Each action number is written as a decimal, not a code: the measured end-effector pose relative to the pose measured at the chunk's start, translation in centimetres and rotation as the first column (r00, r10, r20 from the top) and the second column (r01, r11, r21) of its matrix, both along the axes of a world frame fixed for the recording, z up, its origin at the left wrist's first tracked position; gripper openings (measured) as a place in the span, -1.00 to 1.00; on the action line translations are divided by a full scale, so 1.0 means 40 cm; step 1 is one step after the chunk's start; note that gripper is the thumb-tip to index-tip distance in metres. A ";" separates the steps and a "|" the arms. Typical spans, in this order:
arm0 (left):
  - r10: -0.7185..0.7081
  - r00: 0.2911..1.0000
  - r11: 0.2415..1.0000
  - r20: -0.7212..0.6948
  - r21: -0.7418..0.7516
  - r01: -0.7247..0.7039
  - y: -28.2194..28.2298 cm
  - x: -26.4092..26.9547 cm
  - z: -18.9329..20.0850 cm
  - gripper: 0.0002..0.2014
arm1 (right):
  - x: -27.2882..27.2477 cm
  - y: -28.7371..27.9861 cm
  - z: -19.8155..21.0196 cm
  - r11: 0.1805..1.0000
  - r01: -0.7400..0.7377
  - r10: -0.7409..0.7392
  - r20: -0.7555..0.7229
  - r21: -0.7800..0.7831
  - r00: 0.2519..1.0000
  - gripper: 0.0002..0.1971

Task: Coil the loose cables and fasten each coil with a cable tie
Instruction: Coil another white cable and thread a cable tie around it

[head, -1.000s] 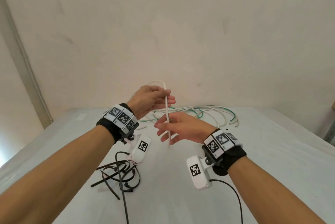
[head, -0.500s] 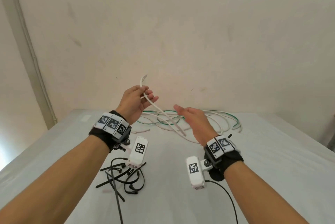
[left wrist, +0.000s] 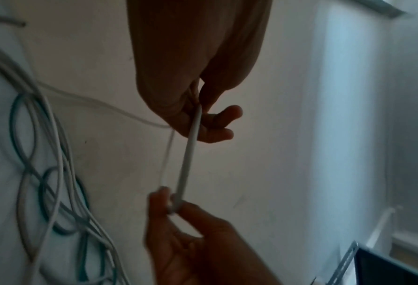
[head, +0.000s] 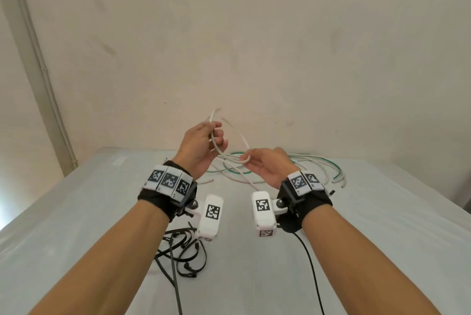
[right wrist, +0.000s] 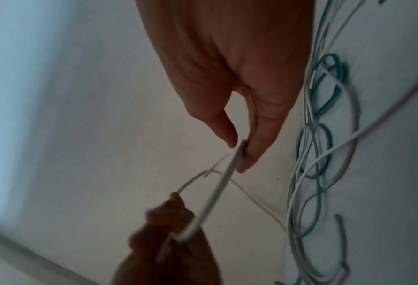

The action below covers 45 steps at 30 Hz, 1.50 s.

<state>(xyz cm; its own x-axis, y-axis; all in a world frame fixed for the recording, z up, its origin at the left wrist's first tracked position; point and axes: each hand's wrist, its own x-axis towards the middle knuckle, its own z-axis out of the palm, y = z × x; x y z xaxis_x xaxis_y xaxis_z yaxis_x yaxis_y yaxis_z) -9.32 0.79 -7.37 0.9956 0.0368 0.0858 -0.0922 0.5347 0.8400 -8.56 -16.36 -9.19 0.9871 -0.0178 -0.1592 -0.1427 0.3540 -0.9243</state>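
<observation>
The left hand (head: 201, 146) is up in the air with its fingers curled around a white cable (head: 230, 151). The short end of the cable pokes up above that hand. The right hand (head: 266, 166) now pinches the same cable between thumb and finger, at a bend just to the right of the left hand. Half a second ago the right hand was flat and held nothing, and it was further from the left hand. Now the two hands are close together, with a small loop of cable going up and over between them. One second ago the cable stood straight up and down between the hands.

From the right hand the cable runs down to the table (head: 382, 225). On the far side of the table lies a loose pile of cables (head: 316, 165), white ones and green ones mixed up. They lie in the same place as before. Near the left arm, on the near side of the table, sits a bunch of black cable ties (head: 184, 256). They have not moved.
</observation>
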 end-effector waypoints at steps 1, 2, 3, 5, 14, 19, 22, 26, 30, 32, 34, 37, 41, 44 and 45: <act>0.000 1.000 0.996 0.003 0.090 0.000 0.006 -0.005 -0.010 -0.83 | 0.006 0.002 0.007 0.998 0.025 -0.024 -0.007 0.059 1.000 -0.95; -0.005 1.000 0.987 0.008 0.161 0.003 0.013 -0.009 -0.019 -0.80 | 0.016 0.004 0.011 0.996 0.055 -0.054 -0.014 0.075 0.998 -0.93; -0.009 1.000 0.979 0.013 0.206 0.006 0.021 -0.013 -0.028 -0.78 | 0.028 0.003 0.011 0.997 0.068 -0.067 -0.003 0.037 0.998 -0.87; 0.002 0.999 0.975 0.032 0.223 -0.010 0.035 -0.019 -0.042 -0.75 | 0.044 0.005 0.007 0.981 0.076 -0.068 0.053 -0.179 0.996 -0.77; 0.203 0.959 0.881 0.197 0.391 -0.266 0.062 0.045 -0.077 -0.78 | 0.056 0.048 -0.056 0.841 -0.123 0.197 0.088 -0.526 0.976 -0.81; 0.140 0.909 0.456 0.392 0.789 -0.411 0.055 0.093 -0.124 -0.77 | 0.071 0.047 -0.050 0.498 0.052 0.360 0.261 -0.866 0.896 -0.71; 0.041 0.926 0.422 0.374 0.834 -0.355 0.045 0.105 -0.145 -0.76 | 0.075 0.047 -0.037 0.445 0.071 0.411 0.274 -0.893 0.870 -0.65; -0.036 0.957 0.642 0.289 0.740 -0.200 0.027 0.107 -0.160 -0.74 | 0.083 0.053 -0.049 0.530 0.132 0.346 0.356 -0.838 0.868 -0.88; -0.027 0.965 0.662 0.263 0.728 -0.180 0.021 0.101 -0.146 -0.71 | 0.094 0.036 -0.075 0.716 0.150 0.256 0.457 -0.681 0.852 -0.81; -0.049 0.966 0.689 0.252 0.709 -0.150 0.019 0.093 -0.135 -0.70 | 0.099 0.025 -0.086 0.761 0.155 0.245 0.501 -0.629 0.830 -0.74; -0.065 0.965 0.707 0.253 0.695 -0.135 0.019 0.085 -0.127 -0.69 | 0.099 0.014 -0.089 0.722 0.222 0.249 0.546 -0.655 0.800 -0.65; -0.072 0.970 0.735 0.233 0.669 -0.106 0.028 0.083 -0.120 -0.69 | 0.105 -0.001 -0.084 0.602 0.376 0.291 0.632 -0.704 0.718 -0.66; -0.079 0.978 0.764 0.193 0.642 -0.065 0.035 0.074 -0.105 -0.64 | 0.108 -0.014 -0.082 0.422 0.528 0.367 0.671 -0.737 0.644 -0.76; -0.104 0.982 0.828 0.159 0.561 -0.003 0.036 0.061 -0.091 -0.63 | 0.099 -0.008 -0.073 0.412 0.579 0.359 0.710 -0.703 0.606 -0.83; -0.112 0.982 0.851 0.152 0.525 0.016 0.033 0.056 -0.083 -0.64 | 0.095 -0.006 -0.068 0.460 0.548 0.346 0.709 -0.699 0.614 -0.86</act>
<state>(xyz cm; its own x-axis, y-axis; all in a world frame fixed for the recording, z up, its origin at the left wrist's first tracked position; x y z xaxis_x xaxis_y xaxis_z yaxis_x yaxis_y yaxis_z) -7.08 2.13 -10.70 0.9622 -0.1247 0.2423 -0.2398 0.0345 0.9702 -4.76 -16.59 -11.92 0.6866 0.2036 0.6979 0.6318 -0.6422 -0.4342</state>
